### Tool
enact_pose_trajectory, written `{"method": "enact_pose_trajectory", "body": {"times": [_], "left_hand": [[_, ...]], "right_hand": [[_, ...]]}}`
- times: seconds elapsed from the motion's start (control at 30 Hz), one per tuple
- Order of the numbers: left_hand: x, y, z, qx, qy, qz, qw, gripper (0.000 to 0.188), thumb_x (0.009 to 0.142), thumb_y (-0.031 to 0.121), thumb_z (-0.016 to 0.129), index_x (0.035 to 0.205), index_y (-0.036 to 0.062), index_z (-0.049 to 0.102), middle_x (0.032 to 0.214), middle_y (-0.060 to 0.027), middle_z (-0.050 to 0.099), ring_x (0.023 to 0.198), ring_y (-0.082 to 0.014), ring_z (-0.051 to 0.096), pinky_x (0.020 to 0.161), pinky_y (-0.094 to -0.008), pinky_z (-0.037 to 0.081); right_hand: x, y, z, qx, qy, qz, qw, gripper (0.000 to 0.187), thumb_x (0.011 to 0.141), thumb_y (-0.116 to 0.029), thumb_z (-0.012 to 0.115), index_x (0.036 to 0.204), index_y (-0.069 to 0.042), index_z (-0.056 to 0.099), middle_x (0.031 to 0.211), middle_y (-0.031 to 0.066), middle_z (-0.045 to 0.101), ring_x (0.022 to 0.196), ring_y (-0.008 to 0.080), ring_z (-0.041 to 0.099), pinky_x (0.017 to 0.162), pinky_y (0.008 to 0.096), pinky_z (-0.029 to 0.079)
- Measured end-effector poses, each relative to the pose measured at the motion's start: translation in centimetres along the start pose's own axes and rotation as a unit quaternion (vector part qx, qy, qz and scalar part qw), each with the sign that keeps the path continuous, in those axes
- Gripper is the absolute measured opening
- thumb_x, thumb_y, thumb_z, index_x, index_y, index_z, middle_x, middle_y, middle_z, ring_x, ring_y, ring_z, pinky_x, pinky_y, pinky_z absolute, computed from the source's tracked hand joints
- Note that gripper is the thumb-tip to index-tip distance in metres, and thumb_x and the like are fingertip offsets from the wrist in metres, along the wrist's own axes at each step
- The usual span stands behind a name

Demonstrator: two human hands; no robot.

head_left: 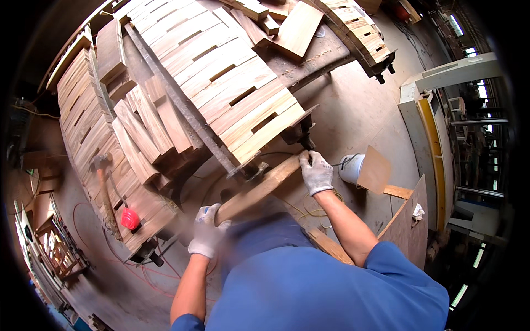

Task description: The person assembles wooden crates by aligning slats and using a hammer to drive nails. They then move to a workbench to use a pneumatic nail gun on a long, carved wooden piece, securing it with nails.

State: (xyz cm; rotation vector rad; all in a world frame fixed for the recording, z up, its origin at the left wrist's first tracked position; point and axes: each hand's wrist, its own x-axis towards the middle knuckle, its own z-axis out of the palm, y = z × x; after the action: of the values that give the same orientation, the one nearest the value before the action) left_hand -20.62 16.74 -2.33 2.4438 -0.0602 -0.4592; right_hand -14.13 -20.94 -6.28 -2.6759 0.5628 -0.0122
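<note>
A wooden board [262,187] is held crosswise in front of my body, its right end farther from me than its left. My left hand [207,230], in a white work glove, is closed around the board's left end. At the other end my right hand [317,173], also gloved, grips the board beside a dark clamp end [298,131]. Just beyond the board lies a panel of light wood strips [221,83], side by side with dark slots between them. A metal clamp bar [179,102] runs along the panel's left side.
Left of the bar are loose wood blocks [146,129] and a second slotted panel [83,105], bearing a hammer [104,187] and a red object [130,218]. A white bucket [351,167] with a brown sheet stands right. Cables [149,276] cross the floor.
</note>
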Motion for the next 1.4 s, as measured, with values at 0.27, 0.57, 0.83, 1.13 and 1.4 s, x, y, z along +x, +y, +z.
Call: {"method": "enact_pose_trajectory", "body": {"times": [0.27, 0.57, 0.83, 1.13, 1.4], "left_hand": [[-2.0, 3.8, -1.4, -0.021, 0.075, 0.080, 0.994, 0.057, 0.071, 0.024, 0.091, 0.121, 0.0055, 0.070, 0.105, -0.0159, 0.068, 0.090, -0.0363, 0.068, 0.078, -0.0459, 0.058], [4.0, 14.8, -0.9, -0.097, 0.043, 0.228, 0.968, 0.059, 0.081, 0.014, 0.085, 0.135, 0.0056, 0.061, 0.123, -0.0159, 0.068, 0.104, -0.0367, 0.072, 0.086, -0.0451, 0.061], [9.6, 17.3, 6.3, 0.004, 0.005, 0.265, 0.964, 0.052, 0.092, 0.021, 0.074, 0.139, 0.0047, 0.061, 0.120, -0.0171, 0.067, 0.105, -0.0345, 0.067, 0.089, -0.0466, 0.058], [9.3, 16.8, 7.1, 0.008, 0.016, 0.302, 0.953, 0.044, 0.096, 0.014, 0.065, 0.139, 0.0032, 0.061, 0.121, -0.0193, 0.067, 0.109, -0.0347, 0.067, 0.094, -0.0460, 0.056], [1.5, 5.5, 1.4, 0.074, 0.138, 0.214, 0.964, 0.067, 0.078, 0.025, 0.089, 0.136, 0.0064, 0.063, 0.137, -0.0194, 0.061, 0.124, -0.0387, 0.060, 0.105, -0.0528, 0.049]], "right_hand": [[-3.5, 0.0, 4.4, 0.032, -0.057, -0.151, 0.986, 0.038, 0.096, -0.013, 0.061, 0.133, -0.006, 0.066, 0.141, 0.0301, 0.060, 0.116, 0.0462, 0.066, 0.099, 0.0502, 0.056], [-4.3, -2.3, 6.1, 0.116, -0.393, -0.136, 0.902, 0.030, 0.102, -0.022, 0.065, 0.129, -0.008, 0.065, 0.119, 0.0109, 0.074, 0.110, 0.0264, 0.070, 0.096, 0.0371, 0.056], [-3.8, -1.8, -5.9, 0.327, -0.206, 0.052, 0.921, 0.070, 0.082, -0.005, 0.076, 0.149, -0.002, 0.052, 0.138, 0.0149, 0.065, 0.116, 0.0232, 0.067, 0.100, 0.0368, 0.056], [-3.9, -3.8, -8.0, -0.138, 0.075, -0.351, 0.923, 0.047, 0.087, -0.010, 0.071, 0.133, -0.003, 0.066, 0.138, 0.0179, 0.062, 0.126, 0.0396, 0.060, 0.106, 0.0507, 0.050], [-3.1, 0.4, -4.0, -0.171, -0.002, -0.282, 0.944, 0.051, 0.084, -0.012, 0.071, 0.133, 0.002, 0.064, 0.143, 0.0202, 0.061, 0.130, 0.0386, 0.056, 0.108, 0.0495, 0.049]]}}
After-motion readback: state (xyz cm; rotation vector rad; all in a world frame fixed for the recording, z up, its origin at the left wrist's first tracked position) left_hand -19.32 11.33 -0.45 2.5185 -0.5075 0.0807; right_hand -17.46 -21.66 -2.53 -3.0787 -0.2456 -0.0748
